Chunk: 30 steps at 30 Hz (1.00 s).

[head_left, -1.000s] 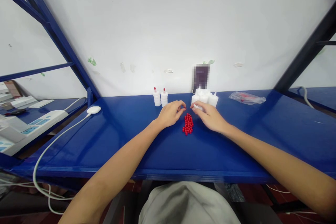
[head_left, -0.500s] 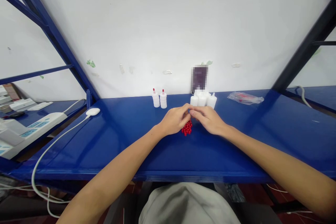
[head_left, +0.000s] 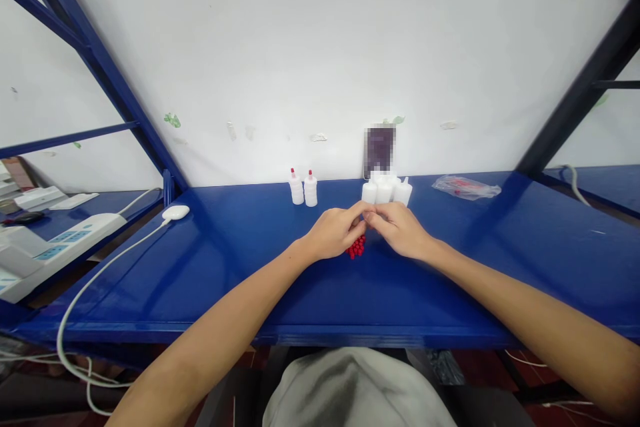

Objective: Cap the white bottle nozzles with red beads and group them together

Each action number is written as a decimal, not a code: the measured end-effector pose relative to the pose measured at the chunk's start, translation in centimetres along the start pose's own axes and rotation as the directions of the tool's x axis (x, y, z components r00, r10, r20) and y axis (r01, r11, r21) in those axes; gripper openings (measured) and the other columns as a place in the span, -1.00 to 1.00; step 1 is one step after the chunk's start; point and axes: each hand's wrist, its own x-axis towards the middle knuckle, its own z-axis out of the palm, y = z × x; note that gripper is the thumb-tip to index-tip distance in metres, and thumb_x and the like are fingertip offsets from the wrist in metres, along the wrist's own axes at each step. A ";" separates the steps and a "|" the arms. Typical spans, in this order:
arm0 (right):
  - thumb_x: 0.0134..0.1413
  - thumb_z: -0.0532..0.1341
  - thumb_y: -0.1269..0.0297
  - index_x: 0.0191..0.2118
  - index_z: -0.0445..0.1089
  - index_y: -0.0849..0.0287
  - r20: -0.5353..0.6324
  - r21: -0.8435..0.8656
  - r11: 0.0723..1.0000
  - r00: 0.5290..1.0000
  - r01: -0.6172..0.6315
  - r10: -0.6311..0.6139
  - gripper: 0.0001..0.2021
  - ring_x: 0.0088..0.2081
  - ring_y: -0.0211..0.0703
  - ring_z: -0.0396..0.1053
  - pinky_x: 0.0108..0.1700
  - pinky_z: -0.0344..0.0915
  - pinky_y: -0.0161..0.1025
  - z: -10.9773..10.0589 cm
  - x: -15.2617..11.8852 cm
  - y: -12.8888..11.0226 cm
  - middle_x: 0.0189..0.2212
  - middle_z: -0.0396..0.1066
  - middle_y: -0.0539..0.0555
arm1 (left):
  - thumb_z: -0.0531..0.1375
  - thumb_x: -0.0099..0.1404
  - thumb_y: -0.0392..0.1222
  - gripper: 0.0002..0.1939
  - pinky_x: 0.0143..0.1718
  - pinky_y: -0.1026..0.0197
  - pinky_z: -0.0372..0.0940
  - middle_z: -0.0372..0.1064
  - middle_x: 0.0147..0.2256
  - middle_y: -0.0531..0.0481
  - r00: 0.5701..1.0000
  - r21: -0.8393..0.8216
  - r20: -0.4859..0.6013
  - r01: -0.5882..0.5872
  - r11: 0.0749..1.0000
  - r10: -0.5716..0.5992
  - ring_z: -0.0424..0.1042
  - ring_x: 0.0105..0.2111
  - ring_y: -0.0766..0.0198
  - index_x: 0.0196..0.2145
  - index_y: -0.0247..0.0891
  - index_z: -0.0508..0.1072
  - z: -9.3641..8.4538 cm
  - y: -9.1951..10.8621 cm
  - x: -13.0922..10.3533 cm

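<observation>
My left hand (head_left: 334, 232) and my right hand (head_left: 399, 230) meet above the middle of the blue table (head_left: 240, 260), fingertips pressed together. Whatever is between their fingers is hidden. Partly covered by my left hand, a cluster of small red tips (head_left: 357, 248) lies on the table just below the fingers. Right behind my hands stands a group of several white squeeze bottles (head_left: 385, 194) with white nozzles. To the left, two white bottles stand upright with red tips on, one (head_left: 297, 190) beside the other (head_left: 311, 191).
A clear plastic bag (head_left: 466, 187) with something red inside lies at the back right. A dark, blurred-out rectangle (head_left: 380, 149) leans against the wall. At the left are a white cabled device (head_left: 176, 213) and a power strip (head_left: 65, 247). Blue frame posts rise at both sides.
The fingertips of both hands have shifted slightly and closed nearer together, with the left fingers covering more of the red tips. The bottles have stayed in place.
</observation>
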 end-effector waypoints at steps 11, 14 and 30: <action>0.30 -0.02 -0.06 -0.28 0.36 0.14 -0.036 0.052 0.999 0.999 0.005 -0.004 -0.60 -0.54 -0.23 0.24 -0.42 0.10 -0.29 0.4 0.4 0.7 -0.55 0.34 -0.04 | -0.04 0.43 -0.07 -0.78 -0.44 0.28 0.08 0.26 -0.52 0.10 0.985 0.129 -0.143 0.114 0.985 -0.096 0.23 -0.54 0.33 -0.22 -0.24 0.29 -1.9 -2.7 -0.4; 0.12 0.18 -0.11 -0.35 0.37 0.13 -0.121 0.041 0.999 0.992 -0.032 0.037 -0.64 -0.55 -0.25 0.22 -0.43 0.10 -0.29 0.5 0.5 0.8 -0.58 0.33 -0.06 | 0.03 0.37 -0.07 -0.75 -0.44 0.26 0.06 0.31 -0.49 0.06 0.983 0.237 -0.084 0.178 0.955 -0.162 0.24 -0.51 0.33 -0.41 -0.25 0.31 -3.0 -5.1 -0.9; 0.15 0.05 0.20 -0.37 0.36 0.16 -0.283 0.277 0.959 0.959 0.056 0.026 -0.79 -0.51 -0.20 0.26 -0.41 0.16 -0.24 0.3 0.1 1.4 -0.57 0.27 -0.03 | 0.11 0.27 -0.04 -0.75 -0.45 0.24 0.07 0.41 -0.48 0.02 0.931 0.360 -0.048 0.353 0.864 -0.361 0.31 -0.50 0.27 -0.45 -0.24 0.39 -5.3 -8.3 -1.9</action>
